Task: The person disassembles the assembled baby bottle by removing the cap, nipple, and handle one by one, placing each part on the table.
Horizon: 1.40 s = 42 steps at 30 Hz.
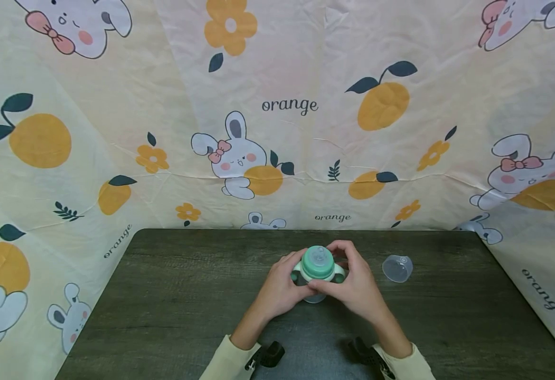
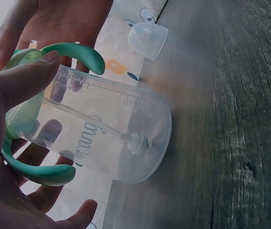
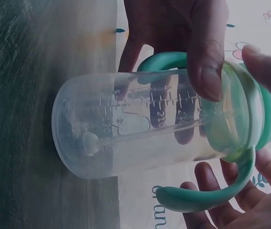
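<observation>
- Held upright over the middle of the worktop [image 1: 172, 295], just above or on the surface: a clear baby bottle [image 1: 316, 274] with a mint-green collar and two looped green handles.
- Gripped from both sides: left hand [image 1: 281, 287] wrapped round the left side, thumb laid over the near handle in the left wrist view; right hand [image 1: 353, 282] curled over the right side and the collar.
- Fingers [image 3: 206, 62] of the right hand pressed against the clear wall close under the green ring; fingers [image 2: 16, 86] of the left hand likewise closed on the body, none spread wide.
- Seen inside the bottle [image 3: 145, 129]: a thin straw with a small weighted end lying near the base, plus printed measure marks; no liquid visible.
- Collar and teat already seated on the body, judged from the head view; fully screwed tight or not, impossible to tell.
- Left undone, as far as can be judged: the clear cap [image 1: 397, 268], lying on its side on the worktop to the right of the hands, near but apart from the bottle.
- Same cap [image 2: 147, 40] visible beyond the bottle from the left wrist, touching nothing but the surface.
- Surface: dark grey-brown wood grain, matt, with a small knot mark showing in the left wrist view.
- Surroundings: a cream cloth backdrop [image 1: 277, 116] printed with rabbits, oranges, flowers and the word "orange", hung behind and down both sides.
- Cream sleeves [image 1: 229, 359] at the wrists, with dark camera straps at the bottom edge.
</observation>
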### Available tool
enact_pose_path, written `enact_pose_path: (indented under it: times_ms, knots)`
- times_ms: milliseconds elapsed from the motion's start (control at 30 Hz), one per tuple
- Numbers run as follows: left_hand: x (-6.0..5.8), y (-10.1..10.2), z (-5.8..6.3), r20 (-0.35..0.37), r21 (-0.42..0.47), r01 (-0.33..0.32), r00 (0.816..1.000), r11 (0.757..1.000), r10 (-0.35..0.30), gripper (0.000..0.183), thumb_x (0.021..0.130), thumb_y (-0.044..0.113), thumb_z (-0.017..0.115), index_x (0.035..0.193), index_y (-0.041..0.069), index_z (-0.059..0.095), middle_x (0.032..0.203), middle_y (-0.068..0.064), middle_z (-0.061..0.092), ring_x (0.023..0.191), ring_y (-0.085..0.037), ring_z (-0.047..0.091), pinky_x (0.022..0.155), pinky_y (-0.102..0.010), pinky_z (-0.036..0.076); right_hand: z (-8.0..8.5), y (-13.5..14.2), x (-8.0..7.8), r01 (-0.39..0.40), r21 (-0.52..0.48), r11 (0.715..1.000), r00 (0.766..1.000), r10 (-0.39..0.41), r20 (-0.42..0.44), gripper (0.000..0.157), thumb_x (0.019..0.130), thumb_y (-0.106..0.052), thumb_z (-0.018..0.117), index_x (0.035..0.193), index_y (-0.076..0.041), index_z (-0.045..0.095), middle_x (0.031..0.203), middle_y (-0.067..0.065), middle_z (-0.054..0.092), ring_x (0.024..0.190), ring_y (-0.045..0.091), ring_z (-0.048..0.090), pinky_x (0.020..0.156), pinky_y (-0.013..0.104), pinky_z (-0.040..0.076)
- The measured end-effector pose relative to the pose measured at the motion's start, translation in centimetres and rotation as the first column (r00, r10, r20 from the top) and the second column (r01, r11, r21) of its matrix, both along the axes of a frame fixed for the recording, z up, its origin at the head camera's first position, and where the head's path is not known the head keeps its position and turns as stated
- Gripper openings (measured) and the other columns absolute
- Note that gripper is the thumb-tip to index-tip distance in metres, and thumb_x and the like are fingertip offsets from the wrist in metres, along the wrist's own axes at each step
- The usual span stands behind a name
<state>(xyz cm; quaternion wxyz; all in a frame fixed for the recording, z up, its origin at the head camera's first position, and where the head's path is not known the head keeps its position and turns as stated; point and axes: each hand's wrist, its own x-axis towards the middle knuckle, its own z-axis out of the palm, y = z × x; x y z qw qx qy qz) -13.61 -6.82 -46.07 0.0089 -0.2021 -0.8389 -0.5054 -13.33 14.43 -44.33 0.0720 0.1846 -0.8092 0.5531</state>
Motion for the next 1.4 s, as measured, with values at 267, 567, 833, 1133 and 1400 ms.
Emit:
enact_pose_path:
  times_ms: [267, 567, 833, 1133, 1400]
  knots:
    - [-0.02, -0.01, -0.09, 0.012, 0.005, 0.0, 1.0, 1.0, 0.0, 0.075, 0.092, 0.023, 0.092, 0.158, 0.01, 0.059, 0.147, -0.006, 0.067, 0.135, -0.032, 0.06, 0.111, -0.063, 0.048, -0.12, 0.14, -0.02, -0.017, 0.0, 1.0, 0.999, 0.017, -0.043, 0.062, 0.085, -0.011, 0.098, 0.134, -0.01, 0.06, 0.13, 0.003, 0.066, 0.119, 0.029, 0.065, 0.092, 0.038, 0.059]
    - [-0.05, -0.01, -0.13, -0.006, 0.021, 0.003, 1.0, 1.0, -0.003, 0.075, 0.091, 0.023, 0.093, 0.157, 0.009, 0.06, 0.146, -0.007, 0.068, 0.134, -0.031, 0.062, 0.11, -0.062, 0.05, -0.08, 0.54, -0.14, -0.057, 0.027, 0.998, 0.997, 0.059, -0.06, 0.07, 0.086, -0.012, 0.096, 0.147, -0.017, 0.061, 0.135, 0.001, 0.064, 0.121, 0.026, 0.064, 0.096, 0.047, 0.058]
    - [0.03, -0.02, -0.02, 0.008, -0.003, -0.007, 1.0, 1.0, 0.007, 0.075, 0.092, 0.024, 0.092, 0.157, 0.01, 0.06, 0.146, -0.006, 0.068, 0.133, -0.033, 0.061, 0.11, -0.064, 0.048, -0.14, -0.11, 0.04, -0.002, -0.002, 1.0, 1.0, 0.002, -0.019, 0.07, 0.084, -0.013, 0.099, 0.138, -0.005, 0.056, 0.132, 0.005, 0.065, 0.119, 0.031, 0.063, 0.092, 0.037, 0.057]
    - [-0.03, 0.0, -0.04, 0.014, 0.0, -0.006, 1.0, 1.0, 0.006, 0.076, 0.092, 0.025, 0.092, 0.158, 0.011, 0.059, 0.146, -0.006, 0.068, 0.133, -0.033, 0.06, 0.109, -0.064, 0.048, -0.15, 0.29, -0.05, -0.04, 0.014, 0.999, 0.996, 0.041, -0.077, 0.062, 0.088, -0.011, 0.095, 0.14, -0.014, 0.062, 0.133, 0.0, 0.065, 0.119, 0.029, 0.065, 0.093, 0.044, 0.058]
    - [-0.05, -0.02, -0.11, 0.0, -0.009, -0.006, 1.0, 1.0, 0.006, 0.075, 0.092, 0.026, 0.092, 0.158, 0.01, 0.059, 0.147, -0.007, 0.068, 0.133, -0.034, 0.06, 0.11, -0.065, 0.047, -0.25, 0.36, -0.12, -0.038, 0.025, 0.999, 0.997, 0.04, -0.06, 0.071, 0.086, -0.014, 0.097, 0.147, -0.014, 0.06, 0.134, 0.001, 0.065, 0.12, 0.026, 0.064, 0.095, 0.043, 0.058]
